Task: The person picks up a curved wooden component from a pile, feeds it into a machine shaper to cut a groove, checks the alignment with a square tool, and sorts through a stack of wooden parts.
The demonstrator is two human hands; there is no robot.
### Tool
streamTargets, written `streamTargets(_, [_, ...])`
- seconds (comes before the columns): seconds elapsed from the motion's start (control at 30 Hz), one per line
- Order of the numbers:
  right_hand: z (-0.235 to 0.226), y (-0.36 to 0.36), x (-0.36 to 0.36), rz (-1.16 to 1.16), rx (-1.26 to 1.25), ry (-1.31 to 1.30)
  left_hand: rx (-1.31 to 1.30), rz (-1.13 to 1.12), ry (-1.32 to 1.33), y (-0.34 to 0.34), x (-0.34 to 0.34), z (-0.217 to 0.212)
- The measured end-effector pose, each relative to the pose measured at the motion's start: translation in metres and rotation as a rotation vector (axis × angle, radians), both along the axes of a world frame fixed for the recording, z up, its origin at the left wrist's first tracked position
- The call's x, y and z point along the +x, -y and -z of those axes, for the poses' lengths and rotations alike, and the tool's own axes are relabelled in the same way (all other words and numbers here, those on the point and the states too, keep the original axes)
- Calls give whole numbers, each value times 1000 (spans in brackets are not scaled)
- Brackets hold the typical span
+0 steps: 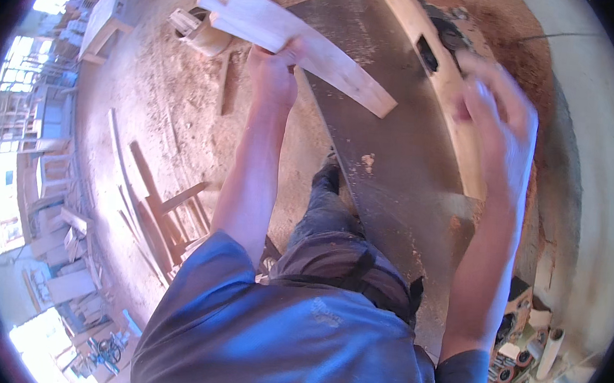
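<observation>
Gripping a pale wooden board [317,50], the left hand [276,65] is closed around its lower edge, a little left of the board's middle. The board slants across the upper part of the view: its stepped end reaches up and to the left beyond the hand, over the floor [142,102], while the longer, plain part runs down and to the right, over the dark surface [388,154]. Whether that far end touches the surface or is held above it, I cannot tell.

The right hand [502,127] is well apart from the board, off to the right of its plain end. Blurred, it is loosely open, with bent fingers and the thumb parted from them. It is nearest to a long pale wooden rail [454,123] along the right side of the surface, with a dark slot [427,54] cut through it; contact between hand and rail is unclear. The board's plain end thus lies between the two hands, short of the rail.

Some shavings [368,163] lie on the surface below the board. Left of the left forearm, wooden strips [152,216] lie in a loose pile on the floor.
</observation>
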State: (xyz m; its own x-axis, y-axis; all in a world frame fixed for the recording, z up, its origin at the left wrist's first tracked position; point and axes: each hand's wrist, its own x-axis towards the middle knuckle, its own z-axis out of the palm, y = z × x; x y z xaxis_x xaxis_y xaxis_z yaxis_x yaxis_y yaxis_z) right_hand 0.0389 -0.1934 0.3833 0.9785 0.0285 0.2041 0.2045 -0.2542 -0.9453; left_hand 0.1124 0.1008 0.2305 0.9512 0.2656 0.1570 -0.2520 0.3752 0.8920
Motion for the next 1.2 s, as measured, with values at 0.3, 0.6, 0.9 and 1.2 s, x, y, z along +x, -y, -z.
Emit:
streamTargets(0.3, [216, 70, -128, 140, -72, -792, -431, -156, -212, -57, -28, 59])
streamTargets(0.6, [241, 61, -185, 83, 44, -936, -409, -173, -238, -62, -27, 74])
streamTargets(0.9, [214, 63, -172, 123, -101, -824, -489, -35, -151, -79, -42, 87])
streamTargets(1.2, [195, 65, -171, 61, 197, -721, -156, -158, -129, 14, -67, -9])
